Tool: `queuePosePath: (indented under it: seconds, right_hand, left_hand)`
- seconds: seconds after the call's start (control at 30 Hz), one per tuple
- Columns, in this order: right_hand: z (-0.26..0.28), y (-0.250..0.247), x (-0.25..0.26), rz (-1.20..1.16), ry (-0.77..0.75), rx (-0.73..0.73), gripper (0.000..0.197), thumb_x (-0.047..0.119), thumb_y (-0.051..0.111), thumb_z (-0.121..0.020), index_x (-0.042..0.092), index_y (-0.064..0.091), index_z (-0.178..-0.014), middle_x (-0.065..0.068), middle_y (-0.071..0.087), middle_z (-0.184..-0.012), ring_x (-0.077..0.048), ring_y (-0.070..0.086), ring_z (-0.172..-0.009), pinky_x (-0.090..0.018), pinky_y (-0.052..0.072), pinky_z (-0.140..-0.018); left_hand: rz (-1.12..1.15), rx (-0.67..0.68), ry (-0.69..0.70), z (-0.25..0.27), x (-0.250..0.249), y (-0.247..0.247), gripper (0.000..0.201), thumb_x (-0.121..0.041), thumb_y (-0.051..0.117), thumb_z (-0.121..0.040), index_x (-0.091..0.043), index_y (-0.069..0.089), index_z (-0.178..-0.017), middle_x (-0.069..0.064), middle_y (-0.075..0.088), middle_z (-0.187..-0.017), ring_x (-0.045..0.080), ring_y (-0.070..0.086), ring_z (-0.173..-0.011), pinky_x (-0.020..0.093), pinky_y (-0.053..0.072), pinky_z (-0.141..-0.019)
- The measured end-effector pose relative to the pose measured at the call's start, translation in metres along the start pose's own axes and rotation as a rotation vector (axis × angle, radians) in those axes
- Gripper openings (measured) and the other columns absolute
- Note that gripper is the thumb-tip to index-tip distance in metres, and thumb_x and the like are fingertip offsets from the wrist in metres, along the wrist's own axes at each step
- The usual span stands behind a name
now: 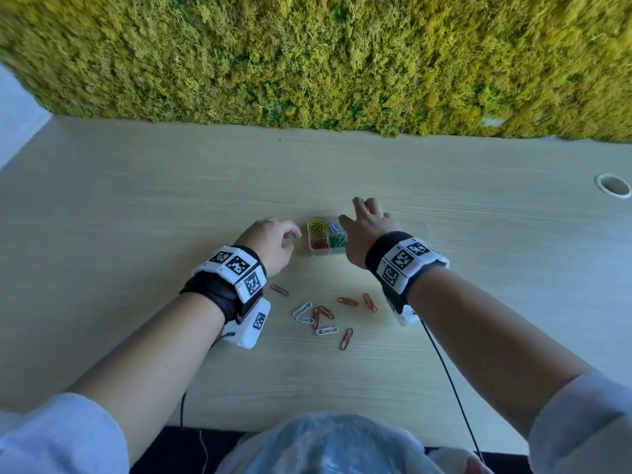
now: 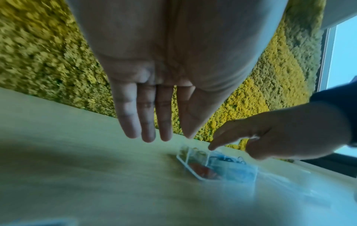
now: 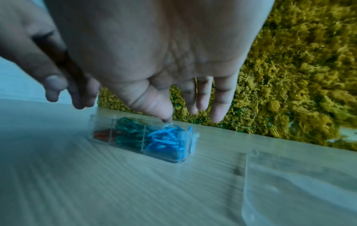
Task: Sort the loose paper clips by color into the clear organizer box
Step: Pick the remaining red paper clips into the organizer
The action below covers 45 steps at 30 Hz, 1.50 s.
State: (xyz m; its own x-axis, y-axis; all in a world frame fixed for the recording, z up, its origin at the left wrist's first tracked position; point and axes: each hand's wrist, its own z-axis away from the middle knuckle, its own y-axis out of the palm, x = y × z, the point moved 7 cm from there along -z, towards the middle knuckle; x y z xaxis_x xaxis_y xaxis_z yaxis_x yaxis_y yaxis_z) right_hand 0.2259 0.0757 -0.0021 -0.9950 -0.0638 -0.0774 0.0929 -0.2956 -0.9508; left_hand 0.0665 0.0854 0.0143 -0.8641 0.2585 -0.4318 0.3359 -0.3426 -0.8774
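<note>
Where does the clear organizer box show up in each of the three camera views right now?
Head: the clear organizer box sits mid-frame on the desk, between the left hand and the right hand.
Left wrist: the box is lower right of centre, below the fingertips.
Right wrist: the box is left of centre, under the thumb.
Shared landmark: the moss wall behind the desk's far edge.

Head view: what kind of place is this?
Probably an office or studio desk. A pale wood-grain desk has a round cable hole near its right edge, a green moss wall stands behind it, and a window shows in the left wrist view.
</note>
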Motion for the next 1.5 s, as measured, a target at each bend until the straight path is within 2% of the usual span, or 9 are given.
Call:
queuePosePath:
  seconds: [0.23, 0.43, 0.57, 0.73, 0.87, 1.07, 1.23, 1.37, 1.5]
  right_hand:
    - [0.005, -0.001, 0.005, 0.014, -0.013, 0.045, 0.048, 0.016, 0.044, -0.083, 0.023, 0.047, -0.131, -0.011, 0.027, -0.142, -0.029, 0.023, -0.131, -0.044, 0.039, -0.096]
    - [0.02, -0.013, 0.031, -0.205, -0.128, -0.126, 0.038, 0.01, 0.047, -0.086, 0.022, 0.059, -0.12, -0.005, 0.045, -0.133, -0.024, 0.038, -0.123, -0.037, 0.044, -0.093]
    - [0.039, 0.002, 0.075, -0.339, -0.38, 0.091, 0.028, 0.006, 0.051, -0.087, 0.023, 0.063, -0.106, 0.0, 0.06, -0.118, -0.017, 0.059, -0.106, -0.032, 0.054, -0.088]
    - [0.047, 0.023, 0.102, -0.175, -0.445, 0.231, 0.028, 0.006, 0.053, -0.084, 0.027, 0.061, -0.1, 0.003, 0.063, -0.107, -0.02, 0.062, -0.097, -0.036, 0.056, -0.08]
    - [0.047, 0.03, 0.104, -0.14, -0.411, 0.238, 0.022, 0.009, 0.051, -0.085, 0.027, 0.059, -0.096, 0.0, 0.064, -0.102, -0.022, 0.062, -0.089, -0.034, 0.055, -0.073]
    - [0.051, 0.024, 0.103, -0.265, -0.402, 0.25, 0.032, 0.015, 0.046, -0.089, 0.024, 0.057, -0.117, -0.004, 0.06, -0.109, -0.024, 0.06, -0.094, -0.036, 0.054, -0.078]
    - [0.049, 0.012, 0.092, -0.573, -0.279, 0.151, 0.028, 0.011, 0.043, -0.088, 0.004, 0.07, -0.089, -0.001, 0.057, -0.069, -0.014, 0.051, -0.057, -0.023, 0.044, -0.051]
    - [0.051, 0.019, 0.092, -0.492, -0.267, 0.148, 0.021, 0.011, 0.039, -0.086, 0.015, 0.058, -0.079, -0.005, 0.062, -0.081, -0.023, 0.057, -0.075, -0.027, 0.048, -0.063]
    - [0.052, 0.024, 0.089, -0.523, -0.241, 0.159, 0.012, 0.016, 0.042, -0.083, 0.02, 0.052, -0.079, -0.003, 0.061, -0.082, -0.023, 0.055, -0.073, -0.025, 0.043, -0.059]
  left_hand:
    - [-0.169, 0.125, -0.104, 0.022, 0.042, 0.012, 0.024, -0.012, 0.049, -0.092, -0.024, 0.06, -0.11, -0.004, 0.059, -0.123, 0.017, 0.056, -0.106, 0.026, 0.043, -0.084]
    - [-0.175, 0.21, -0.028, 0.027, 0.04, 0.014, 0.011, -0.018, 0.056, -0.083, -0.028, 0.056, -0.087, -0.006, 0.056, -0.11, 0.018, 0.056, -0.094, 0.029, 0.047, -0.079]
    - [-0.201, 0.312, -0.005, 0.033, 0.039, 0.019, 0.01, -0.018, 0.062, -0.077, -0.026, 0.061, -0.083, -0.01, 0.048, -0.12, 0.013, 0.057, -0.082, 0.022, 0.045, -0.061]
    - [-0.273, 0.42, -0.001, 0.043, 0.043, 0.026, 0.014, -0.025, 0.072, -0.071, -0.032, 0.065, -0.081, -0.007, 0.017, -0.155, 0.019, 0.044, -0.128, 0.03, 0.048, -0.091]
    - [-0.366, 0.439, 0.025, 0.047, 0.04, 0.028, 0.015, -0.031, 0.071, -0.074, -0.03, 0.068, -0.088, -0.004, 0.007, -0.159, 0.025, 0.016, -0.144, 0.034, 0.026, -0.112]
    - [-0.43, 0.439, 0.018, 0.046, 0.042, 0.03, 0.016, -0.035, 0.071, -0.072, -0.028, 0.069, -0.087, -0.005, 0.006, -0.159, 0.026, 0.012, -0.145, 0.037, 0.019, -0.116]
    - [-0.441, 0.44, 0.026, 0.045, 0.041, 0.032, 0.01, -0.036, 0.072, -0.072, -0.028, 0.07, -0.078, 0.0, 0.006, -0.16, 0.022, 0.007, -0.147, 0.039, 0.009, -0.119]
    - [-0.457, 0.438, 0.041, 0.046, 0.041, 0.034, 0.012, -0.036, 0.074, -0.068, -0.028, 0.067, -0.074, 0.003, 0.005, -0.16, 0.022, 0.006, -0.147, 0.041, 0.006, -0.119]
    - [-0.437, 0.412, 0.052, 0.048, 0.043, 0.032, 0.011, -0.034, 0.073, -0.066, -0.028, 0.066, -0.072, -0.001, 0.009, -0.159, 0.021, 0.009, -0.146, 0.038, 0.009, -0.117]
